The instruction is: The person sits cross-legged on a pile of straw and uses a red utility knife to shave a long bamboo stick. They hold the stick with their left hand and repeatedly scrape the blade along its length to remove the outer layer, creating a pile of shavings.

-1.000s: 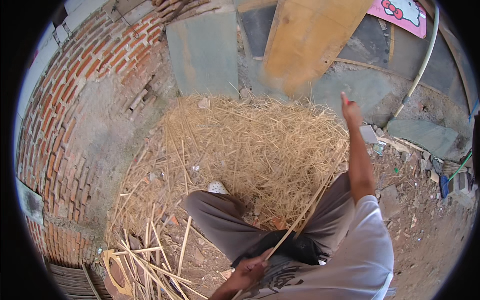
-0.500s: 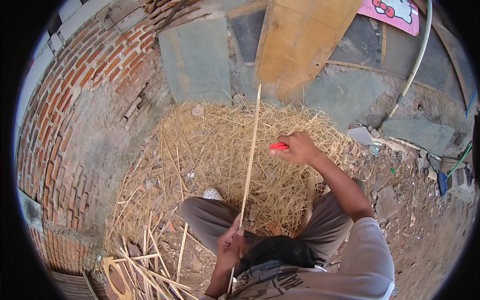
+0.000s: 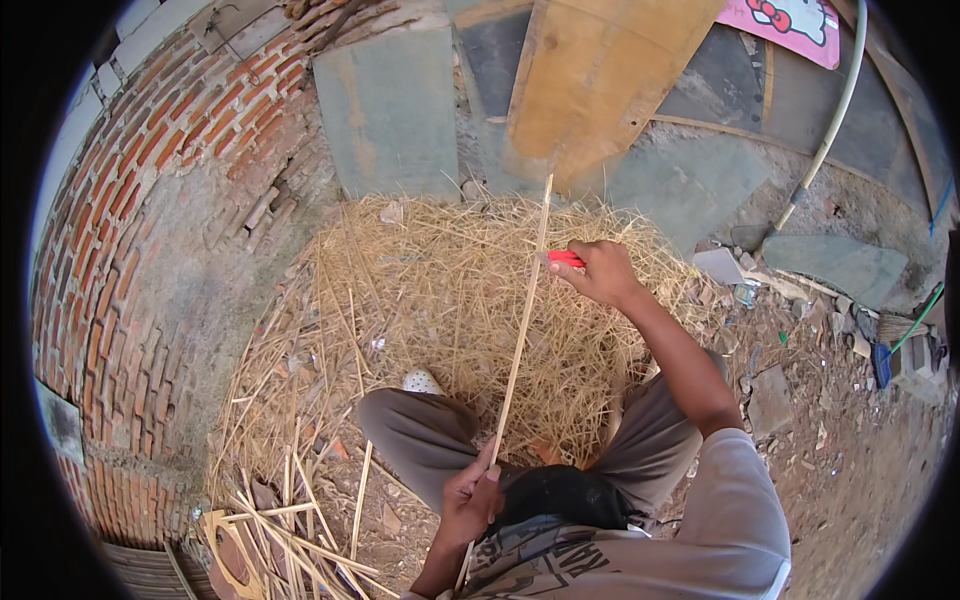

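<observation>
A long, thin bamboo strip (image 3: 522, 350) slants up and away from my lap, its far tip in front of the brown board. My left hand (image 3: 470, 502) is closed around its lower part, near my left thigh. In my closed right hand (image 3: 604, 272) is a red-handled knife (image 3: 567, 258), which points left. Its small greyish tip meets or nearly meets the strip's upper part; contact is too small to make out. Below the strip spreads a thick heap of straw-coloured shavings (image 3: 440, 270).
Cut bamboo strips (image 3: 300, 535) lie in a loose pile at lower left. A brick wall (image 3: 130, 250) rises on the left. Grey and brown boards (image 3: 600, 80) lean at the back. To the right are rubble, a pale pipe (image 3: 830, 130) and a blue brush (image 3: 881, 367).
My right hand has moved farther away, bringing the knife up beside the strip. The strip's far end has swung to the right. My left hand keeps its hold.
</observation>
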`<act>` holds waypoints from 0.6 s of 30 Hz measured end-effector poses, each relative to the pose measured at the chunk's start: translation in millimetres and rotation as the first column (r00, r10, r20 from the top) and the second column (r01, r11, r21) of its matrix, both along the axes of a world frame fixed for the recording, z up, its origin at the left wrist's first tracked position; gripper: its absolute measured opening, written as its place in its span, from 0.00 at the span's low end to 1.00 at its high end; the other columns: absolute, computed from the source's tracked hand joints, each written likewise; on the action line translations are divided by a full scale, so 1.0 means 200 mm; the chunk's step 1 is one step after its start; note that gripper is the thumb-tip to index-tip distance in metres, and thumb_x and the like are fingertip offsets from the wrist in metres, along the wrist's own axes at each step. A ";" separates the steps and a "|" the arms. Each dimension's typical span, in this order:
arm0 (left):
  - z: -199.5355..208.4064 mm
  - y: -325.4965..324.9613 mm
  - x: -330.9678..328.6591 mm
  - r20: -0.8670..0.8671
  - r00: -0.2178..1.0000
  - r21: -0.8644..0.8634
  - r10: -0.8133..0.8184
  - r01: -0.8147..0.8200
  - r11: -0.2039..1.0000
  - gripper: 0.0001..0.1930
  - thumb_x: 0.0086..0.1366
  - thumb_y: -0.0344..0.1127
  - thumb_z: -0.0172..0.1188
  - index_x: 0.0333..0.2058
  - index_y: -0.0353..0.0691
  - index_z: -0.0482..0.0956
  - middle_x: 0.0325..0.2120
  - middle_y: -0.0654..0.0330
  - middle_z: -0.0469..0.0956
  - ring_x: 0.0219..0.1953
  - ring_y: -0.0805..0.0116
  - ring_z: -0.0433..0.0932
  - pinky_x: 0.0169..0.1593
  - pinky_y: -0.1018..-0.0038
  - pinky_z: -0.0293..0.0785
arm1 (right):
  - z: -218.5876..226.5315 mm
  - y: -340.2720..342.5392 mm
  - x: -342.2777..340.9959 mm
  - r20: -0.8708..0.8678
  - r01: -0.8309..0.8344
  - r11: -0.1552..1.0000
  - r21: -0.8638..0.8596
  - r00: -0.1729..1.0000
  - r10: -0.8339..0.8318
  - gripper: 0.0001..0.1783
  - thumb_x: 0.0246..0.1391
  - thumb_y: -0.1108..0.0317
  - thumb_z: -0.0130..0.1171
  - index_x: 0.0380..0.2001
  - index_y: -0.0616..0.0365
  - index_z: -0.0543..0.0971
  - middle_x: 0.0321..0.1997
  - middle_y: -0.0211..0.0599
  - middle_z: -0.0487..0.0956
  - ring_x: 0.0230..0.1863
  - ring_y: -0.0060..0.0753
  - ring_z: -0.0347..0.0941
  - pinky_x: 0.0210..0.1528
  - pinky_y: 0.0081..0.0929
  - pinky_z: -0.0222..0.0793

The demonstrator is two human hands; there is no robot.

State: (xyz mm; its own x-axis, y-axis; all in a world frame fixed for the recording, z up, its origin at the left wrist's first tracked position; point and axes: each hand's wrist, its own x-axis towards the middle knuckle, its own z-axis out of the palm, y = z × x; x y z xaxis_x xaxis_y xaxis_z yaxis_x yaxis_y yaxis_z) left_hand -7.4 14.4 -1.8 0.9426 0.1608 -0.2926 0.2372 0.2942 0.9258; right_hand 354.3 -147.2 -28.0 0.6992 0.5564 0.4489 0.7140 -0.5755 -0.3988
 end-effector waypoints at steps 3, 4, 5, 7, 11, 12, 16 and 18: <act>0.01 -0.01 0.00 0.012 1.000 0.041 0.027 -0.028 0.999 0.22 0.73 0.30 0.46 0.65 0.43 0.62 0.11 0.71 0.61 0.12 0.83 0.56 0.19 0.81 0.56 | 0.04 -0.04 0.01 -0.010 0.062 0.996 -0.067 0.998 -0.063 0.33 0.53 0.32 0.50 0.22 0.52 0.79 0.14 0.39 0.75 0.19 0.46 0.75 0.24 0.39 0.69; 0.01 0.00 0.00 0.003 0.999 0.039 0.046 -0.046 0.998 0.22 0.73 0.30 0.46 0.65 0.42 0.62 0.11 0.71 0.61 0.12 0.83 0.56 0.19 0.81 0.56 | 0.05 -0.05 0.01 -0.013 0.031 0.995 -0.097 0.999 -0.032 0.33 0.53 0.32 0.50 0.22 0.52 0.79 0.14 0.39 0.75 0.19 0.46 0.75 0.24 0.40 0.69; 0.01 0.00 0.01 -0.006 0.998 0.037 0.064 -0.064 0.997 0.22 0.73 0.30 0.46 0.65 0.41 0.62 0.11 0.71 0.61 0.12 0.84 0.56 0.19 0.81 0.56 | 0.05 -0.05 0.00 -0.016 -0.001 0.992 -0.127 1.000 -0.001 0.33 0.53 0.32 0.50 0.22 0.52 0.79 0.14 0.39 0.75 0.19 0.46 0.74 0.24 0.40 0.68; 0.01 0.01 0.02 -0.002 0.997 0.028 0.075 -0.075 0.997 0.22 0.73 0.30 0.46 0.64 0.40 0.62 0.11 0.71 0.61 0.12 0.84 0.56 0.19 0.82 0.56 | 0.06 -0.05 -0.01 -0.012 -0.075 0.991 -0.111 0.997 0.074 0.32 0.53 0.33 0.51 0.21 0.53 0.78 0.14 0.41 0.74 0.19 0.47 0.74 0.24 0.40 0.68; 0.01 0.01 0.02 0.028 0.999 0.048 0.040 -0.042 0.998 0.22 0.73 0.30 0.47 0.64 0.39 0.62 0.11 0.71 0.62 0.12 0.84 0.56 0.19 0.82 0.56 | 0.04 0.01 -0.06 0.025 -0.156 0.987 -0.033 0.987 0.157 0.32 0.53 0.35 0.53 0.20 0.56 0.75 0.15 0.43 0.73 0.18 0.50 0.72 0.23 0.41 0.66; 0.01 0.01 0.02 0.031 0.999 0.067 0.030 -0.032 0.997 0.22 0.73 0.30 0.47 0.64 0.39 0.62 0.11 0.71 0.62 0.12 0.84 0.57 0.19 0.82 0.56 | 0.04 0.02 -0.07 0.034 -0.153 0.987 -0.038 0.987 0.155 0.31 0.53 0.35 0.54 0.20 0.56 0.75 0.15 0.42 0.73 0.18 0.50 0.72 0.23 0.41 0.66; 0.01 0.01 0.01 0.017 1.000 0.072 0.026 -0.028 0.997 0.23 0.73 0.30 0.47 0.64 0.39 0.61 0.12 0.72 0.62 0.12 0.84 0.57 0.18 0.83 0.55 | 0.02 0.01 -0.04 0.046 -0.123 0.992 -0.010 0.991 0.124 0.31 0.53 0.36 0.53 0.19 0.56 0.75 0.15 0.41 0.74 0.18 0.48 0.72 0.22 0.40 0.65; 0.02 0.00 0.01 0.008 1.000 0.076 0.019 -0.020 0.997 0.23 0.73 0.30 0.47 0.65 0.39 0.61 0.12 0.72 0.62 0.12 0.84 0.58 0.18 0.83 0.55 | 0.02 0.01 -0.04 0.056 -0.138 0.990 0.015 0.989 0.137 0.31 0.54 0.36 0.53 0.19 0.56 0.75 0.15 0.40 0.73 0.18 0.47 0.72 0.22 0.40 0.65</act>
